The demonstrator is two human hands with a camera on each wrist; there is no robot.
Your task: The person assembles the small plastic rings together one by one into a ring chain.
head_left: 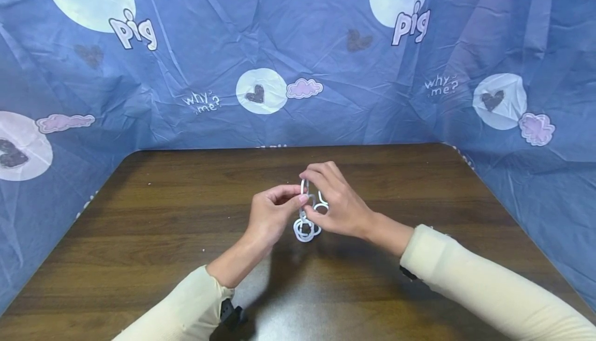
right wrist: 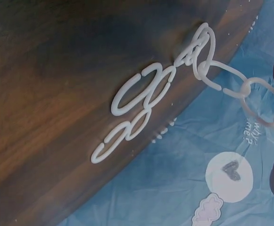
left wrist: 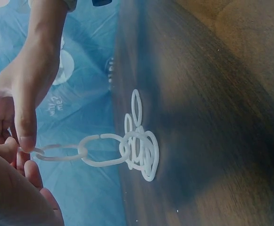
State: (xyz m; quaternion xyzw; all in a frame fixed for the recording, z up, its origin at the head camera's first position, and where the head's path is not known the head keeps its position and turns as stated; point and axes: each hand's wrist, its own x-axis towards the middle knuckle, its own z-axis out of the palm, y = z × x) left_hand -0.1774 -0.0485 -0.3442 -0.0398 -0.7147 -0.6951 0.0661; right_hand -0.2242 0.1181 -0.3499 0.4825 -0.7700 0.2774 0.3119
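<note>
A chain of white plastic links (left wrist: 103, 164) hangs from the fingertips of both hands, its lower part heaped on the table. My left hand (head_left: 271, 212) pinches an upper link between thumb and fingers. Just to the right and slightly higher, my right hand (head_left: 343, 202) grips the topmost link, its fingers over the top. Two links hang nearly in line below the fingers in the left wrist view. Several more links lie in a loose row (right wrist: 119, 111) on the wood in the right wrist view; small gaps show in some of them. Fingers partly hide the held links.
The brown wooden table (head_left: 153, 227) has rounded far corners. Blue printed cloth (head_left: 298, 30) stands behind it and along both sides. A few tiny pale specks lie on the tabletop. Dark straps show at both sleeve cuffs.
</note>
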